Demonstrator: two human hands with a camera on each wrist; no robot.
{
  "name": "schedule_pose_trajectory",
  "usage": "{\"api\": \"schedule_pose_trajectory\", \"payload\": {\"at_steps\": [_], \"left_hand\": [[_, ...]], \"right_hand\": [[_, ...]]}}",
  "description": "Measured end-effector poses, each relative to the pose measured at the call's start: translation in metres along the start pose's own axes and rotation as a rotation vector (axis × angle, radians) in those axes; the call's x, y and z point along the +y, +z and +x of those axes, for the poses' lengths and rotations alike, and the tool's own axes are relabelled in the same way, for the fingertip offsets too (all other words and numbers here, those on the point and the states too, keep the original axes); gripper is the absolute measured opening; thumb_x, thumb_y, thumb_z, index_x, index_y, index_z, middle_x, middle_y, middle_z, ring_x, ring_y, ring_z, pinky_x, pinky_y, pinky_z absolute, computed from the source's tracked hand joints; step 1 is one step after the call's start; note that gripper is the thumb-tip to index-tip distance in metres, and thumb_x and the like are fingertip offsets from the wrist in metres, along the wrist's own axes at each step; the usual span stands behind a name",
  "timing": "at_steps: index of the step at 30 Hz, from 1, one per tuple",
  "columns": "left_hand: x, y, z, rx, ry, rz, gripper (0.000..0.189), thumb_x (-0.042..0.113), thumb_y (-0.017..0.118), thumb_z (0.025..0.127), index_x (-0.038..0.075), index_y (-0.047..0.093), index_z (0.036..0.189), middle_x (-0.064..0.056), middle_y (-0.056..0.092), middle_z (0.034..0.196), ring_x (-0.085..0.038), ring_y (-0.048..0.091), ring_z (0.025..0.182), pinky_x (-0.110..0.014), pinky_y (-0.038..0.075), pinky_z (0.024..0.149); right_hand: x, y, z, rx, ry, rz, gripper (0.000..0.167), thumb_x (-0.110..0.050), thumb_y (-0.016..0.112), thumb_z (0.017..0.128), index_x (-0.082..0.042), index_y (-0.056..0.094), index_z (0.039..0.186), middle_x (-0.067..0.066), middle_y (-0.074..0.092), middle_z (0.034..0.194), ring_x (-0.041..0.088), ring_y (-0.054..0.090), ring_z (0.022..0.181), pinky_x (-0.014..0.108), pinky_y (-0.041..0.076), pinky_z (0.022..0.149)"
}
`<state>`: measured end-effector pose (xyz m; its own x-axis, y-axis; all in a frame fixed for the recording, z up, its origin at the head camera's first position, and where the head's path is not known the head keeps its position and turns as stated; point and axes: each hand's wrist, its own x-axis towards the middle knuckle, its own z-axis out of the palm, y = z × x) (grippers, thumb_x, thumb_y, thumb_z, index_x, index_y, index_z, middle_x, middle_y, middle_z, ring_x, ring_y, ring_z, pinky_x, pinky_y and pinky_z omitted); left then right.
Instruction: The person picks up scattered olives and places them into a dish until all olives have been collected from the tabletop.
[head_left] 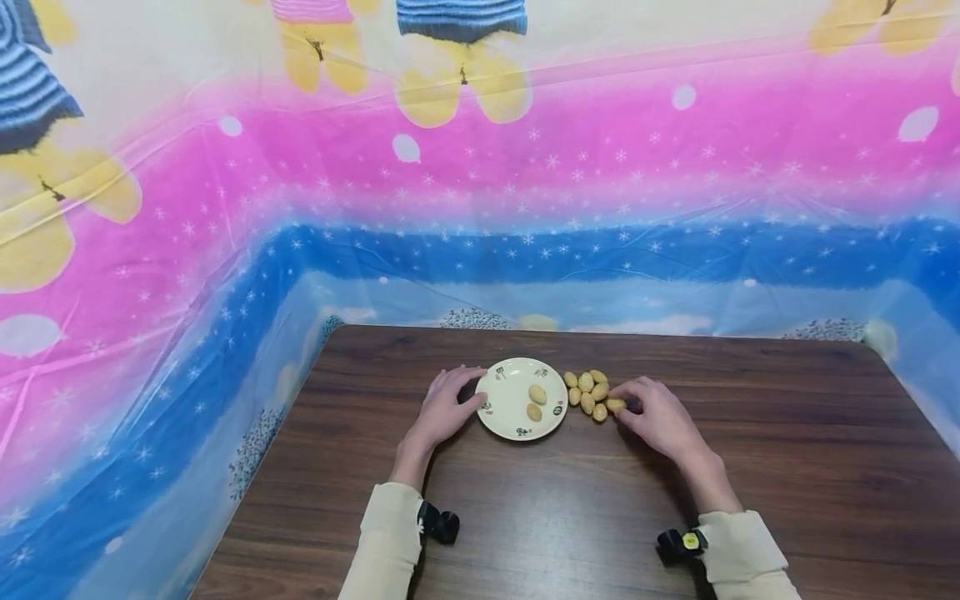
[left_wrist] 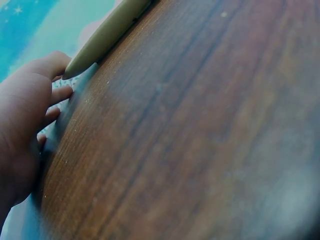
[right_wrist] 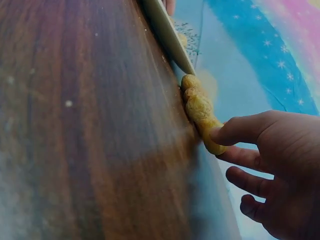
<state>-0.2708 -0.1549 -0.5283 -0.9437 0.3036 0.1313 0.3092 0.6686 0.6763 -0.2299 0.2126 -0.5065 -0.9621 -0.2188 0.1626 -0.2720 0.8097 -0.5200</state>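
In the head view a white plate point(head_left: 517, 375) with small printed motifs lies near the table's far side, bearing two small yellow potatoes point(head_left: 537, 394). My left hand point(head_left: 445, 408) holds its left rim, thumb and forefinger at the edge; the left wrist view shows the plate edge-on point(left_wrist: 107, 37) beside the thumb. Right of the plate lies a cluster of several more small potatoes point(head_left: 587, 392). At that cluster's right end, my right hand point(head_left: 663, 419) pinches one potato point(right_wrist: 212, 142) between thumb and forefinger, its other fingers spread loosely below in the right wrist view.
The brown wood-grain table point(head_left: 570, 517) extends toward me and to both sides. Behind it hangs a pink and blue patterned cloth point(head_left: 480, 196), wrapping round the left and right sides. Black wrist cameras point(head_left: 438, 523) sit on both cream sleeves point(head_left: 390, 517).
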Motion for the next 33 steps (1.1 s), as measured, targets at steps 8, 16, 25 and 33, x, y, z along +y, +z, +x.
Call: {"api": "schedule_pose_trajectory", "payload": {"at_steps": [8,16,25,33], "left_hand": [[-0.001,0.000,0.001,-0.003,-0.006,0.003,0.046,0.038,0.058,0.100,0.022,0.055,0.143,-0.002,0.051,0.149,-0.024,0.032,0.149,-0.045,0.010,0.128],[-0.003,0.001,0.002,-0.008,-0.003,0.009,0.046,0.038,0.058,0.100,0.024,0.054,0.143,-0.001,0.052,0.149,-0.023,0.032,0.149,-0.044,0.010,0.128],[-0.001,0.000,0.003,0.000,-0.009,0.020,0.045,0.039,0.058,0.099,0.025,0.056,0.142,0.000,0.051,0.149,-0.023,0.033,0.149,-0.042,0.010,0.128],[-0.002,0.001,0.003,-0.002,-0.014,0.024,0.045,0.040,0.058,0.099,0.026,0.056,0.142,0.001,0.051,0.150,-0.022,0.032,0.149,-0.041,0.010,0.128]], "right_hand": [[-0.010,-0.004,0.004,0.001,-0.025,0.017,0.025,-0.020,0.070,0.093,-0.014,0.072,0.117,0.005,0.067,0.113,0.027,0.061,0.103,0.048,0.052,0.084],[-0.022,-0.005,0.011,-0.005,-0.035,-0.003,0.024,-0.021,0.071,0.092,-0.014,0.072,0.114,0.004,0.067,0.108,0.028,0.061,0.104,0.049,0.052,0.085],[-0.033,-0.003,0.019,0.015,-0.113,0.002,0.021,-0.020,0.072,0.091,-0.014,0.074,0.111,0.003,0.068,0.106,0.026,0.061,0.100,0.046,0.052,0.082],[-0.041,0.001,0.028,-0.024,-0.107,0.000,0.020,-0.021,0.073,0.091,-0.017,0.073,0.111,0.000,0.066,0.106,0.022,0.060,0.098,0.042,0.052,0.080]]}}
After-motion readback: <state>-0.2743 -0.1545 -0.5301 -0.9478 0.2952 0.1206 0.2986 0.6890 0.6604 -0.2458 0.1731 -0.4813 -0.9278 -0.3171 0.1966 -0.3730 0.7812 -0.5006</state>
